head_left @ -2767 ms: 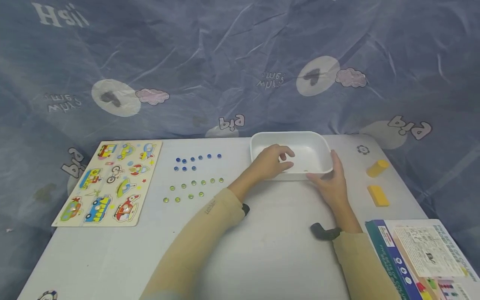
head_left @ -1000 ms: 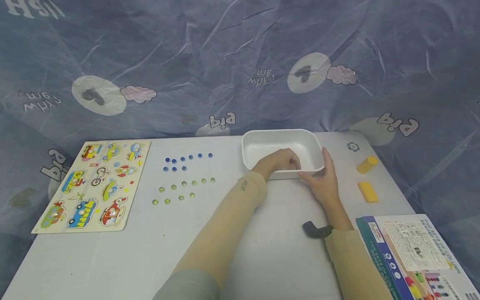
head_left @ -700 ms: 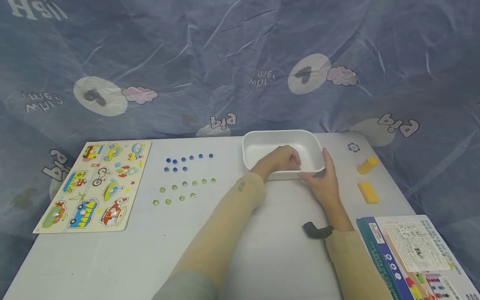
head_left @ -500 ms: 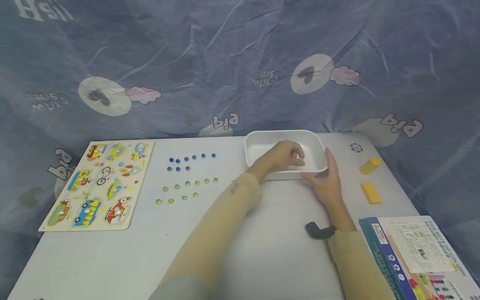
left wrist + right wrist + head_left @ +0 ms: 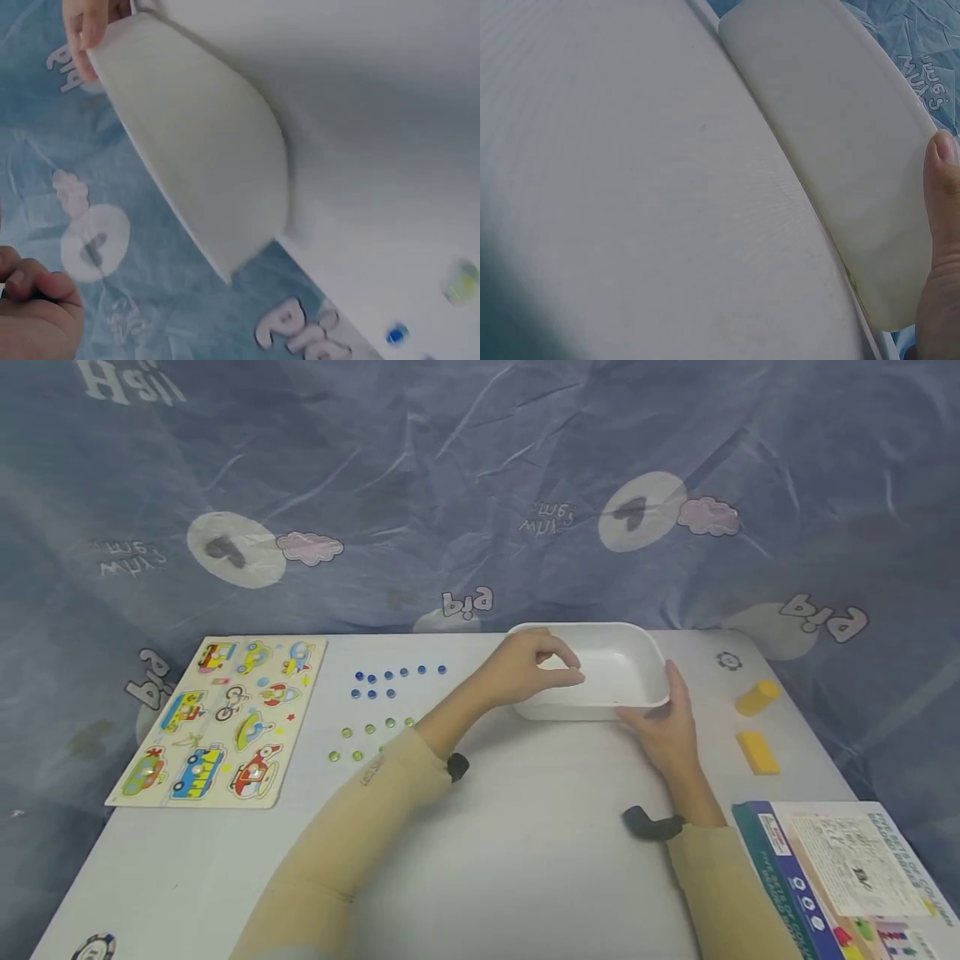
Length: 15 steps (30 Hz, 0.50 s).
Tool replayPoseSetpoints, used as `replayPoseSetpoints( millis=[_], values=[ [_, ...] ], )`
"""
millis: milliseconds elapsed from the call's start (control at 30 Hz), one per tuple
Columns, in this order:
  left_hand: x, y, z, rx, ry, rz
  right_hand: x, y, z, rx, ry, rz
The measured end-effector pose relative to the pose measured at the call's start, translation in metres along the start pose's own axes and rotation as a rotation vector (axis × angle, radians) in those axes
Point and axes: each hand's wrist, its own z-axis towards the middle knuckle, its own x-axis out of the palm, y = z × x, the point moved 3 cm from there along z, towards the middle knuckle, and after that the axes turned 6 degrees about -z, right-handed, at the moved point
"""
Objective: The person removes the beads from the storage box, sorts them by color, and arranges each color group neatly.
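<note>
A white plastic bin (image 5: 570,713) stands at the back of the table. My right hand (image 5: 667,735) grips its right front corner, thumb on the front wall and fingers along the side; the right wrist view shows the thumb (image 5: 941,172) at the rim of the bin (image 5: 832,150). Over the bin's left part hovers my left hand (image 5: 521,668), index finger and thumb bent toward each other with their tips close. I cannot tell whether something small sits between them. To the left lie rows of small blue beads (image 5: 388,675) and green beads (image 5: 370,728), some hidden behind the left arm.
A wooden picture puzzle board (image 5: 217,718) lies at the far left. On the right are a yellow cylinder (image 5: 757,697), a yellow block (image 5: 758,752) and a box (image 5: 847,868) with printed sides. A blue patterned cloth (image 5: 420,510) hangs behind the table.
My left hand went down into the bin with curled fingers, then rose and moved left over its rim. The right hand keeps its grip on the corner. The head view has shifted slightly.
</note>
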Motion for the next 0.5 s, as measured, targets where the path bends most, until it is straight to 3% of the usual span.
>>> replayPoseSetpoints(
  millis=[100, 267, 500],
  values=[
    [-0.021, 0.013, -0.028, -0.076, -0.039, -0.007, 0.001, -0.001, 0.0, 0.002, -0.003, -0.002],
    [-0.048, 0.049, -0.076, -0.231, -0.105, 0.01, 0.002, -0.002, 0.0, -0.015, -0.009, 0.0],
    [-0.065, 0.086, -0.126, -0.419, -0.127, 0.042, 0.001, -0.001, 0.0, -0.021, -0.004, 0.003]
  ],
)
